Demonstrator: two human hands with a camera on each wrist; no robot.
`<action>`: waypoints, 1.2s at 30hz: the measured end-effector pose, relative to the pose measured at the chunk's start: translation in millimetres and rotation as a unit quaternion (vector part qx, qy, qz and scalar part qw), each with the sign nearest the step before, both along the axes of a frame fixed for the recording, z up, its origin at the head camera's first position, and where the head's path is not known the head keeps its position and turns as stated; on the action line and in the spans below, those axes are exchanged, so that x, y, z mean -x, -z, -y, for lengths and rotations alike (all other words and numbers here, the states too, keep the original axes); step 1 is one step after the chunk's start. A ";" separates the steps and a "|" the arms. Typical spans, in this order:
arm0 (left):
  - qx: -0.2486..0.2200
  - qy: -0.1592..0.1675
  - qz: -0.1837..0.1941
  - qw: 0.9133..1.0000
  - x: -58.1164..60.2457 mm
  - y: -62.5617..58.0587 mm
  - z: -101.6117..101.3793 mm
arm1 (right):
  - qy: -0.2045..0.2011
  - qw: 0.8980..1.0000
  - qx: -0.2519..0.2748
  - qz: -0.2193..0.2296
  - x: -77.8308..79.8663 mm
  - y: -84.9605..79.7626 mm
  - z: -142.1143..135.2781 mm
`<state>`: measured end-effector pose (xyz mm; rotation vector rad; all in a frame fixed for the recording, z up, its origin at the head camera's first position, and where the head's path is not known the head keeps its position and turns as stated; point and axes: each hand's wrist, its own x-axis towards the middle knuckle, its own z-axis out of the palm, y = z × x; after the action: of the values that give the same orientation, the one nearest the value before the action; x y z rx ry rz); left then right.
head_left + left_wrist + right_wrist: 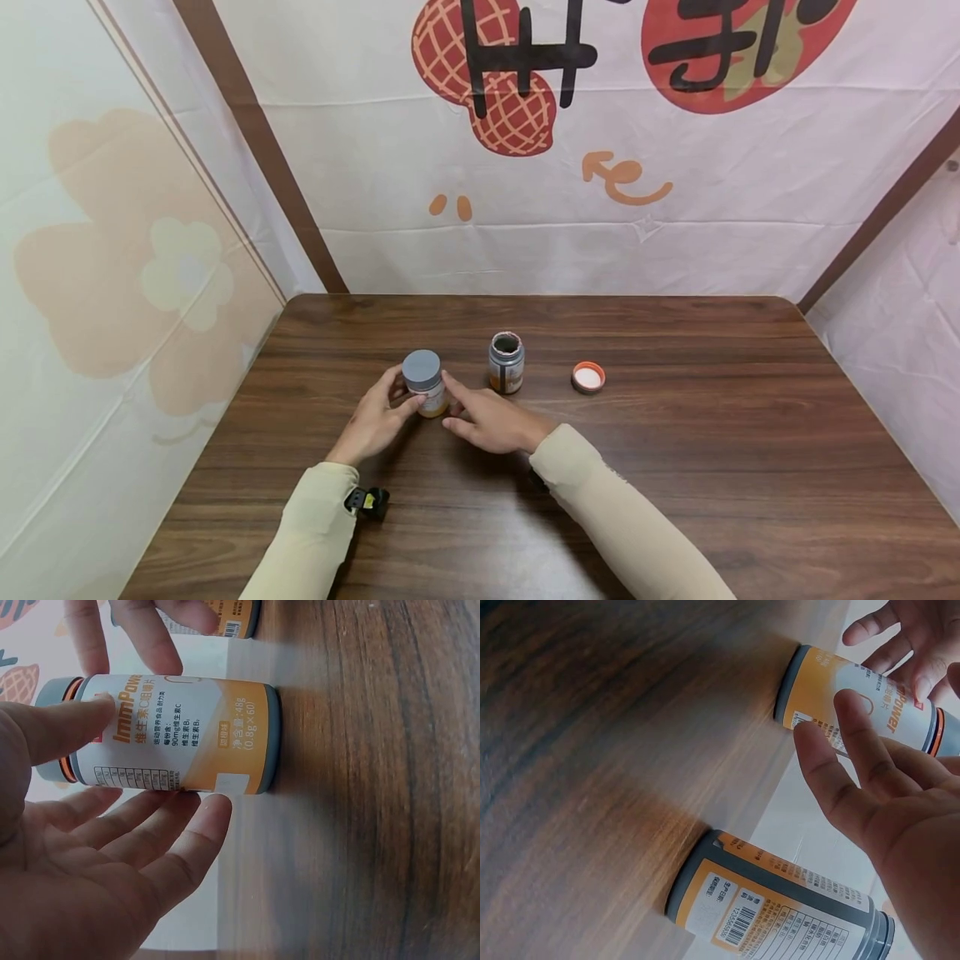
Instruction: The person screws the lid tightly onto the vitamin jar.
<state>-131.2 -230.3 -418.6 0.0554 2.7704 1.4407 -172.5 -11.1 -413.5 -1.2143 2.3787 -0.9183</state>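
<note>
A vitamin tablet bottle (433,402) with a grey cap (422,367) and a white and orange label stands upright on the table. My left hand (372,423) holds it from the left, thumb across the label and fingers behind, as the left wrist view shows. An orange ring (73,690) shows just under the cap. To the bottle's right is my right hand (491,421), its fingers extended. The index fingertip is at the cap's edge; whether it touches cannot be told. Behind this hand stands a similar bottle (507,372) without its cap, mouth upward.
A loose cap (588,378) with an orange rim and white inside lies on the wooden table (720,450), right of the uncapped bottle. A printed cloth wall (525,258) rises behind the table's far edge, and another cloth panel (97,433) stands at the left.
</note>
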 end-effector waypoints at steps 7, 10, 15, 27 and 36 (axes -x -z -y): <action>0.000 -0.014 0.030 0.999 -4.2 0.9 -1.6 | -0.001 1.000 0.001 0.006 -1.5 1.3 -8.0; 0.013 -0.013 0.063 0.998 -8.1 0.9 -3.0 | 0.000 1.000 -0.010 0.001 -3.0 2.2 -12.8; 0.061 0.008 0.104 0.993 -21.6 -0.2 -8.6 | -0.008 0.998 -0.054 -0.031 -8.8 2.5 -21.6; 0.093 0.084 0.086 0.988 -38.1 -11.9 -33.3 | -0.032 0.990 -0.097 -0.096 -27.7 2.0 -46.1; 0.079 0.143 0.073 0.984 -35.0 -12.0 -47.8 | -0.020 0.993 -0.079 -0.085 -32.2 5.8 -72.8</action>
<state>-96.2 -182.5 -406.6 0.3181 2.6156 1.1083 -140.3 61.8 -419.3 -1.3202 2.4924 -0.6236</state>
